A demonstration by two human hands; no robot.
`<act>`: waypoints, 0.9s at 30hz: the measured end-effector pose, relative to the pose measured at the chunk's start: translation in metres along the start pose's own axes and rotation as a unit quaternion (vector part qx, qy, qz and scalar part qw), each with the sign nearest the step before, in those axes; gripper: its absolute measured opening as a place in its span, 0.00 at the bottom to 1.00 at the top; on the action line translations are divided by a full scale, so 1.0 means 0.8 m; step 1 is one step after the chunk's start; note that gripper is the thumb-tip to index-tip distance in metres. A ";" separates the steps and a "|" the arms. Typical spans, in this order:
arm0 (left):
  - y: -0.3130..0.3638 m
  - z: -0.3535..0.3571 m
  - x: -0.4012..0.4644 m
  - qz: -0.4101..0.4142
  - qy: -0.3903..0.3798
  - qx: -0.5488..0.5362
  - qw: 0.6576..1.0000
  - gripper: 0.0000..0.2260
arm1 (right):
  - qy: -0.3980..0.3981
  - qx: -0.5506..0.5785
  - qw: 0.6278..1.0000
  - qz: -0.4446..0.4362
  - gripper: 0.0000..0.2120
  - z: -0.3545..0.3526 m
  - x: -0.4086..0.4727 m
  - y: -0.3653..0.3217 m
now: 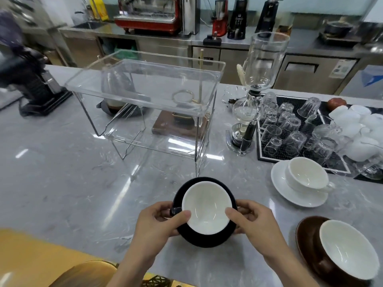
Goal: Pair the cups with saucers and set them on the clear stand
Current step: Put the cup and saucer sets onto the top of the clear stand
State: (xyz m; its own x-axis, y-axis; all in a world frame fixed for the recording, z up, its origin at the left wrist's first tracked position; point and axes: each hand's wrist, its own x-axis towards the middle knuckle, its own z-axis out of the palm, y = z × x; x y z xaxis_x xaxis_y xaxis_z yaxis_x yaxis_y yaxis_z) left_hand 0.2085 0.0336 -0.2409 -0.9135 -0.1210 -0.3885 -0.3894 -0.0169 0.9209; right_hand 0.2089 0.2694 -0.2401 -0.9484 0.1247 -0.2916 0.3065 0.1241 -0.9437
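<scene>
A black cup with a white inside [206, 206] sits on a black saucer [207, 240] at the near middle of the counter. My left hand [157, 224] grips the saucer's left rim, thumb on the cup's edge by the handle. My right hand [259, 222] grips the right rim the same way. The clear two-tier stand [149, 112] rises just beyond, both shelves bare. A white cup [305, 175] rests on a white saucer [290, 195] to the right. At the near right a brown cup [350, 248] stands on a brown saucer [304, 230].
A siphon coffee maker [252, 96] stands right of the stand. A black mat [267, 156] holds several upturned glasses and white cups at far right. A dark grinder [35, 85] sits at far left. A kettle and a wooden dripper base show behind the stand.
</scene>
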 end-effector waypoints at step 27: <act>0.097 -0.161 -0.074 0.187 0.106 -0.073 0.974 0.21 | -0.116 0.011 0.976 -0.184 0.21 0.147 -0.032 -0.146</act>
State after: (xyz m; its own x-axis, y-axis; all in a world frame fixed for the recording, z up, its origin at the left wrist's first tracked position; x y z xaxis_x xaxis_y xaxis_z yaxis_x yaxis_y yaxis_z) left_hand 0.2473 -0.0887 -0.1425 -0.9375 -0.3472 -0.0232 0.0020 -0.0722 0.9974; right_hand 0.1881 0.1363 -0.1408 -0.9876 -0.1510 0.0436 -0.0586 0.0966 -0.9936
